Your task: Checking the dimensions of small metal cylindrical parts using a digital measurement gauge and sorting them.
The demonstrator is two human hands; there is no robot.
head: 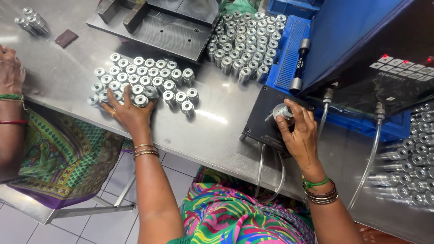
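Note:
My left hand (129, 110) rests fingers-down on the near edge of a cluster of small silver cylindrical metal parts (149, 81) on the steel table (212, 131), touching two or three of them. My right hand (298, 131) grips one silver part (283, 111) seated on a black fixture block (264, 124) with hoses running from its front edge.
A second batch of silver parts (246, 43) stands beside a blue crate (289, 58). A dark tester with lit buttons (393, 68) sits at right, more parts (411, 167) below it. Another person's hand (10, 72) is at far left. A grey metal jig (158, 25) lies behind.

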